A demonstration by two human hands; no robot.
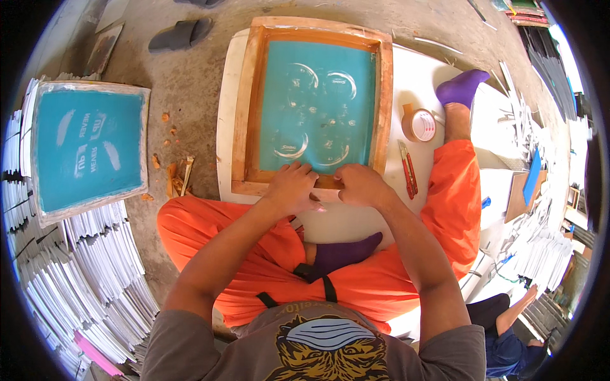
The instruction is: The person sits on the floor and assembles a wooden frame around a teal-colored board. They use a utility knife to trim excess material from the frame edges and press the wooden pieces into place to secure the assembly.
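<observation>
A wooden screen printing frame (250, 108) with teal mesh and pale curved designs lies in front of me. My left hand (293, 188) bends over its near rail, fingertips on the inner edge and thumb below. Close beside it, my right hand (363, 184) is curled against the same rail, with its index finger and thumb near the inner edge. Whether a thin strip of tape lies under the fingers I cannot make out. To the right of the frame are a roll of brown tape (419, 125) and a red box cutter (407, 169).
A white board (406, 76) supports the frame. Left stands a second teal screen (89, 184) on stacked white sheets (95, 267). Peeled brown scraps (171, 181) and a dark sandal (180, 35) lie on the floor. Another person (515, 343) sits at the lower right.
</observation>
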